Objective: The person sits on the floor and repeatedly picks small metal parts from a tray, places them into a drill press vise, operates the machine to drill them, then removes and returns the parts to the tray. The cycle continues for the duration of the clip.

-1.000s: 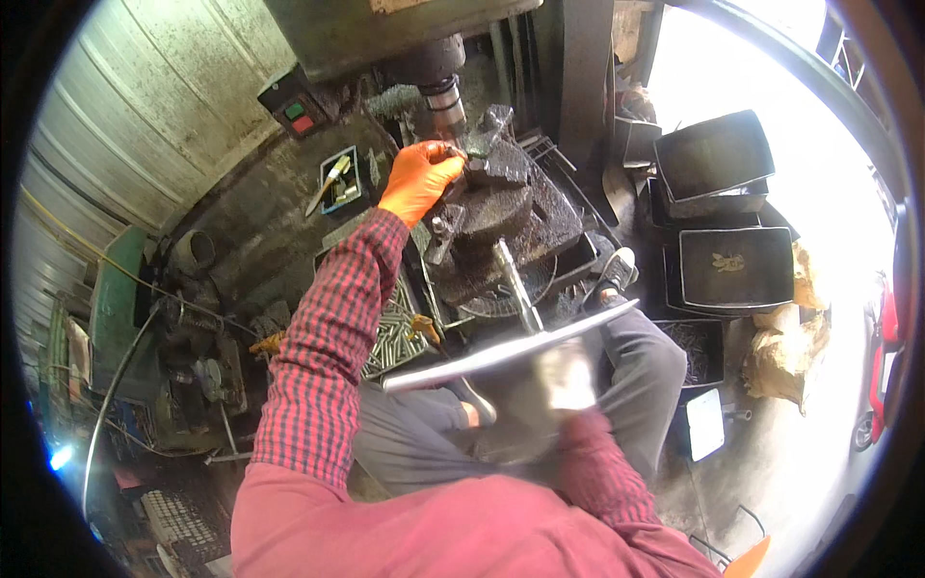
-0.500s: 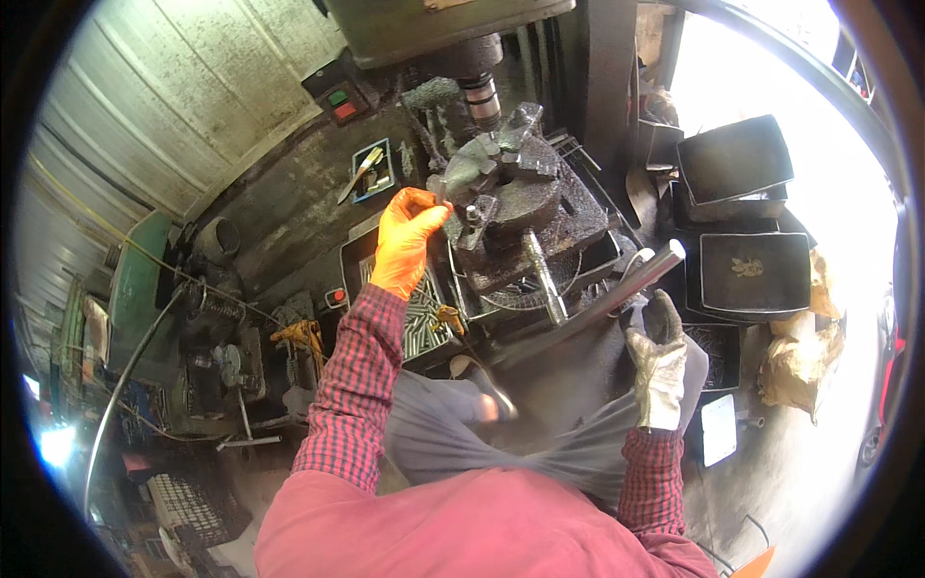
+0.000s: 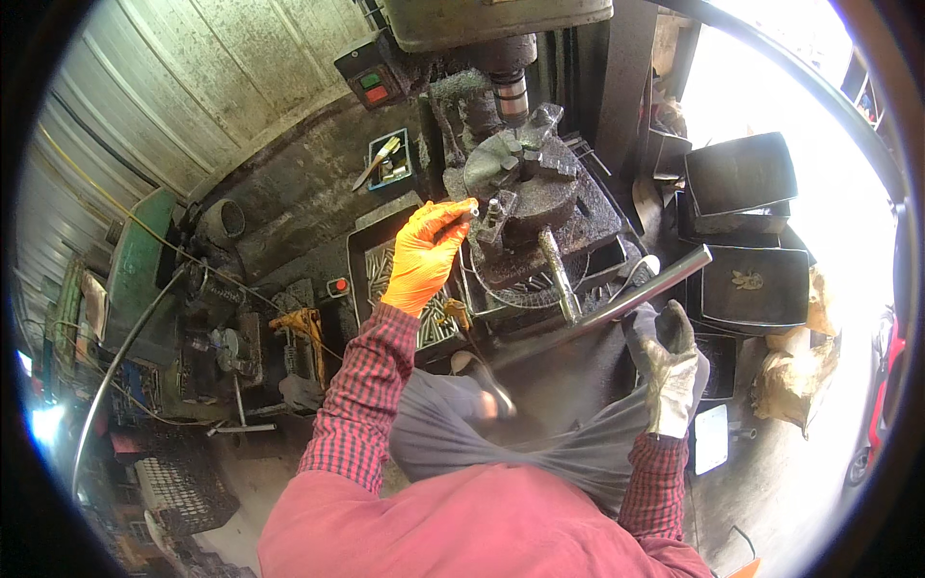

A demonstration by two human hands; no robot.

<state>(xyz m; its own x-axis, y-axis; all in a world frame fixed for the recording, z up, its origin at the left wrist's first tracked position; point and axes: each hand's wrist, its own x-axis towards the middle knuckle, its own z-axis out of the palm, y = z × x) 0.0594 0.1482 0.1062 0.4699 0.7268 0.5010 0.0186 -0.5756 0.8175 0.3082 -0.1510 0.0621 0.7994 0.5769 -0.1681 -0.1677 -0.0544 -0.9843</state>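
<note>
My left hand (image 3: 424,255), in an orange glove, is closed in a pinch just left of the dark machine chuck (image 3: 530,188). A small metal pin (image 3: 471,211) shows its end at the fingertips. My right hand (image 3: 667,356), in a grey and white work glove, is open with its fingers curved and the thumb apart. It is over my right knee, just below a long metal bar (image 3: 660,281), and nothing shows in its palm. Above the chuck is a drill spindle (image 3: 512,94). A shorter metal handle (image 3: 560,276) sticks out from the chuck toward me.
Beneath my left hand lies a tray (image 3: 358,275) of many short metal pins. A small blue tray (image 3: 405,144) with a brush (image 3: 378,162) sits behind it. Black bins (image 3: 754,286) stack at the right beside a torn paper bag (image 3: 800,380). A switch box (image 3: 371,77) hangs at the back.
The view has shifted, and the machine appears farther right. My left hand still pinches beside the chuck, with the pin's end now plainer. My right hand stays open, its fingers closer to the bar.
</note>
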